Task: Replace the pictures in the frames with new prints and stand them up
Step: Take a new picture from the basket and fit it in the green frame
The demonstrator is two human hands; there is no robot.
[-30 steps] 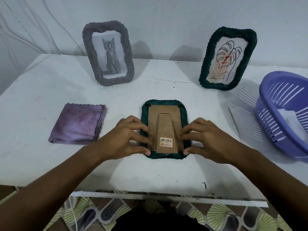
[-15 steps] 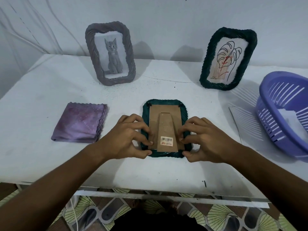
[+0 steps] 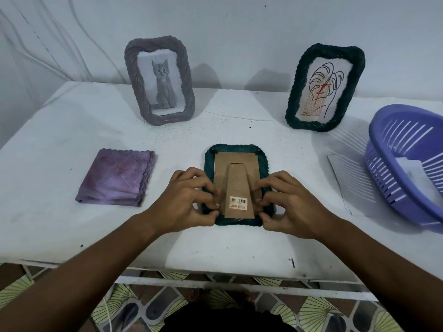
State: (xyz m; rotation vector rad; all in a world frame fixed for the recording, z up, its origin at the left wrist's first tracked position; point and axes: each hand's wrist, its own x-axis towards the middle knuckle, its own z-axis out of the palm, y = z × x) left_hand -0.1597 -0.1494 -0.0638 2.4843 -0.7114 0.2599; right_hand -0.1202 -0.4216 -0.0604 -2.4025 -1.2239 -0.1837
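The face-down green frame [image 3: 236, 152] is pinched at its 2 lower corners by the left hand [image 3: 184, 202] and right hand [image 3: 291, 207], fingers curled over the cardboard backing [image 3: 224, 168].

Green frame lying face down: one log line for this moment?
green frame: face down | left hand, right hand: pinching lower corners | stand: flat

Dark green woven frame [image 3: 263, 164] lying face down with a plain brown cardboard back [image 3: 224, 173], white barcode sticker [image 3: 238, 203] with red print. Grey frame [image 3: 134, 92] has a grey kitten print, the standing green frame [image 3: 295, 101] a black line drawing with red, plus a mottled purple cloth [image 3: 117, 178] and a lilac slotted basket [image 3: 383, 168] on a white table [image 3: 60, 130].
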